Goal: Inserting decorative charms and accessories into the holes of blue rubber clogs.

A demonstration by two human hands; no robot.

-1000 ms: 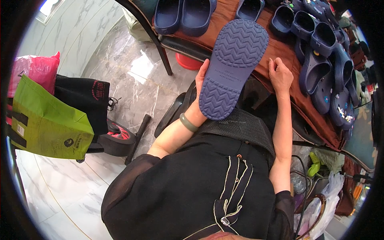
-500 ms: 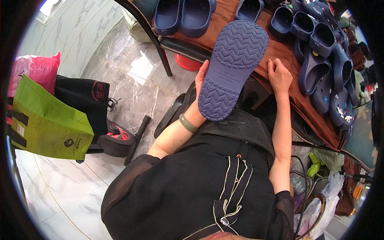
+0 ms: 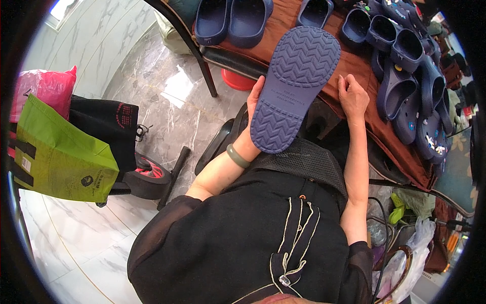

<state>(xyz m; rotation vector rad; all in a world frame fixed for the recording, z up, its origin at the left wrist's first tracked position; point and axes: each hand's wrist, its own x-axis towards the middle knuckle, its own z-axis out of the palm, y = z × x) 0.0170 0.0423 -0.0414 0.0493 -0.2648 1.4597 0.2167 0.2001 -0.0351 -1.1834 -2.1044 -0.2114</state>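
My left hand [image 3: 257, 91] grips a navy-blue clog [image 3: 297, 83] from its left side. The clog is turned so that its sole, with zigzag treads at toe and heel, faces up at me. Most of the fingers are hidden behind it. Right of the clog, my right hand [image 3: 353, 97] is closed over the edge of a brown cloth [image 3: 372, 137]. Its fingers are curled in, and anything they hold is hidden or too small to make out. A pair of navy clogs [image 3: 249, 23] and a single navy clog [image 3: 314, 12] stand on the cloth beyond.
Several navy clogs [image 3: 397, 91], some with small charms, crowd the cloth's right side. A dark chair frame [image 3: 205, 76] and a red round object [image 3: 238, 80] are under the near left edge. Bags, one of them green [image 3: 63, 152], hang at left above a wheel [image 3: 147, 172].
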